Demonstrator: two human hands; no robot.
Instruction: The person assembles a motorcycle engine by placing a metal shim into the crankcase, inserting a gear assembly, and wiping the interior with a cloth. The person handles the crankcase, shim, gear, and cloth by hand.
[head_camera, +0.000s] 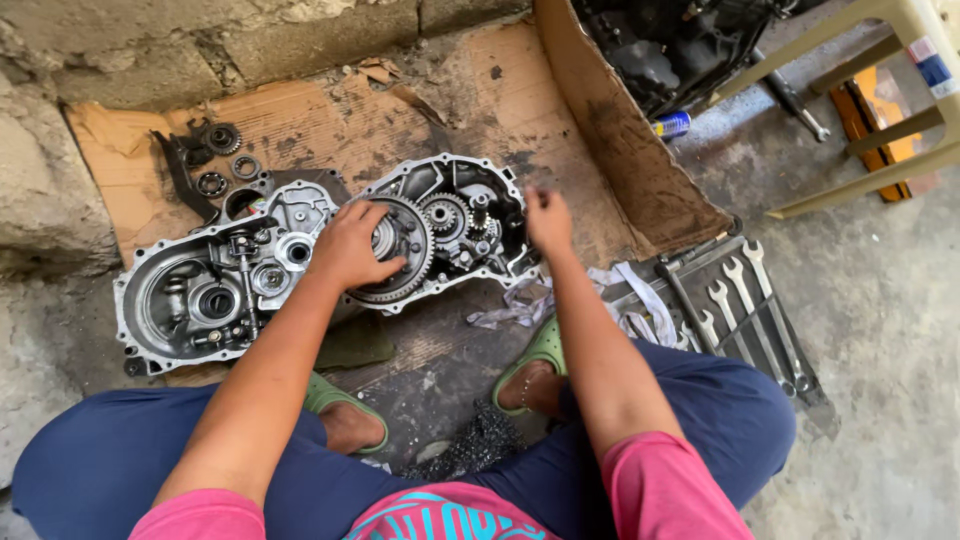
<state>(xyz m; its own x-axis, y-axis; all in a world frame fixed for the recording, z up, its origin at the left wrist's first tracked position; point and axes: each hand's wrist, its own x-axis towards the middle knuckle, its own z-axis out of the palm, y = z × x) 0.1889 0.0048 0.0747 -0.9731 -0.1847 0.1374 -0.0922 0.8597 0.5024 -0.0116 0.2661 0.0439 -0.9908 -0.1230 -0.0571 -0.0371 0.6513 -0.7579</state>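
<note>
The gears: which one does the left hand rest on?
The left hand rests on the large ring gear, the biggest one in the engine case. The smaller gear sits uncovered to its right, the loose gear on the cardboard.

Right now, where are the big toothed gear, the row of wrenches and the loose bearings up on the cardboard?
Big toothed gear (412, 268): head view, on its toothed rim right of the left hand.
Row of wrenches (752, 300): head view, mid-shaft of one wrench.
Loose bearings (211, 184): head view, on one bearing's ring.

Shirt: pink short sleeves (660, 480), teal print on the front.
Trousers: dark blue (730, 400), loose at the knees.
Footwear: green slippers (540, 350).
Forearms: bare, no watch.
</note>
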